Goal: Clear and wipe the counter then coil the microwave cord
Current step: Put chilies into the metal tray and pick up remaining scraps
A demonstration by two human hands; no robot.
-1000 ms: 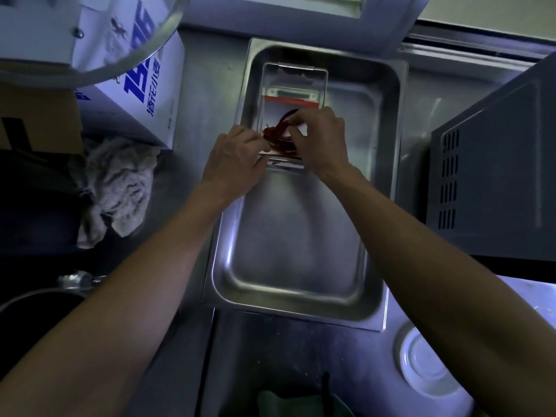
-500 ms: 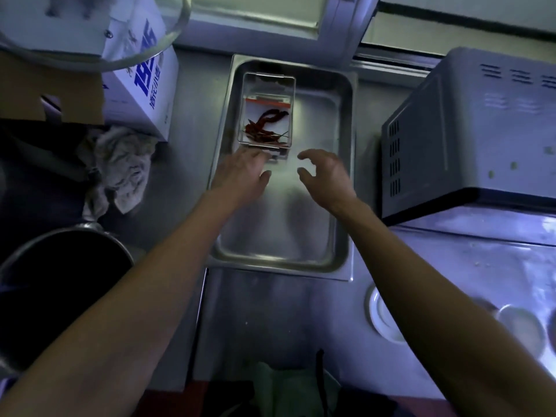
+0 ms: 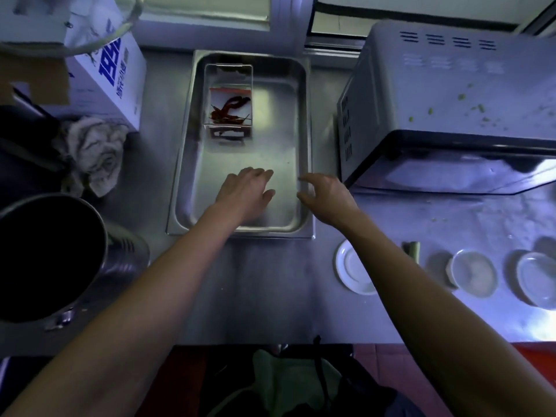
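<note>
Left hand (image 3: 245, 191): no longer at the clear box (image 3: 228, 97); now over the near half of the steel tray (image 3: 180, 188), fingers straight and relaxed, holding nothing.
Right hand (image 3: 326, 195): off the dried chillies (image 3: 228, 111); now at the tray's near right rim, fingers loosely spread, empty.
Clear box: released, alone in the tray's far left part, chillies inside.
View: pulled back and swung right; the microwave (image 3: 451, 109) top, the white dishes (image 3: 350, 270) and the dark pot (image 3: 45, 257) now show.
</note>
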